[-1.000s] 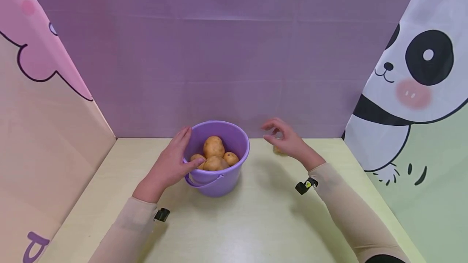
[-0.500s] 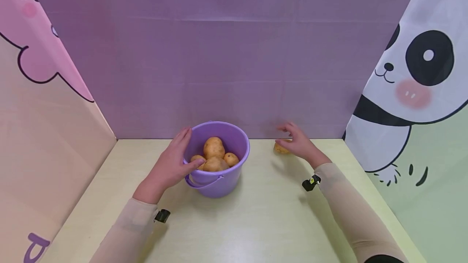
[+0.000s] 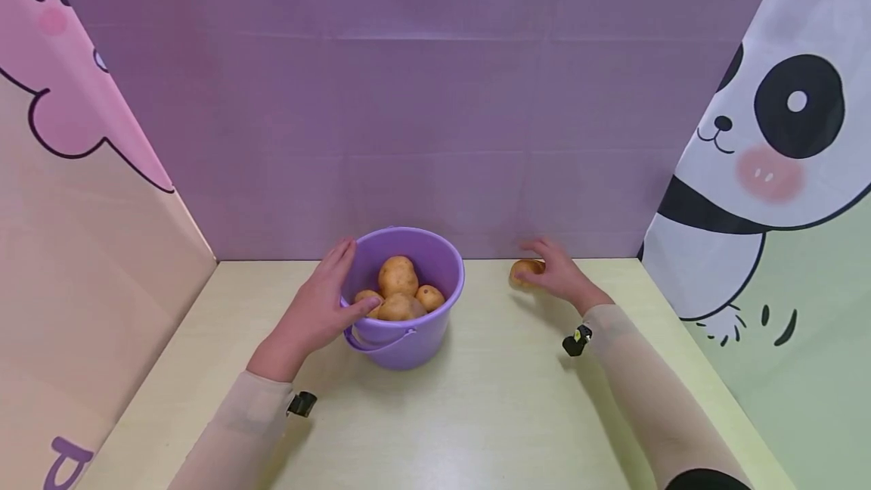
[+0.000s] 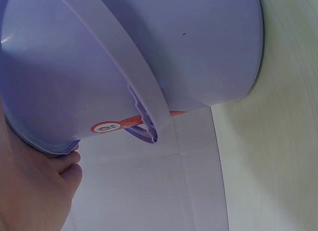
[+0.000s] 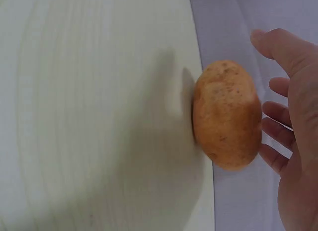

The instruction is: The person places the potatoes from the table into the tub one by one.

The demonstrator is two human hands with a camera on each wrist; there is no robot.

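Observation:
A purple bucket (image 3: 408, 342) with a handle on its near side stands left of the table's middle, holding several potatoes (image 3: 398, 275). My left hand (image 3: 314, 310) holds the bucket's left rim, its thumb reaching over the edge; in the left wrist view some fingertips (image 4: 72, 174) show past the rim. A single potato (image 5: 227, 115) lies on the table near the back wall, right of the bucket. Over it hovers my right hand (image 3: 559, 275), thumb and fingers spread; the right wrist view shows the fingertips close to the potato, contact unclear.
The pale wooden table (image 3: 442, 429) ends at a purple back wall (image 3: 435, 112). A pink-and-cream panel (image 3: 88, 248) borders the left side, and a panda-print panel (image 3: 796, 263) the right. Small black wrist cameras (image 3: 577, 340) sit on both wrists.
My right hand has moved right and lowered over the lone potato, which was mostly hidden behind it one second ago. The left hand and the bucket have stayed put.

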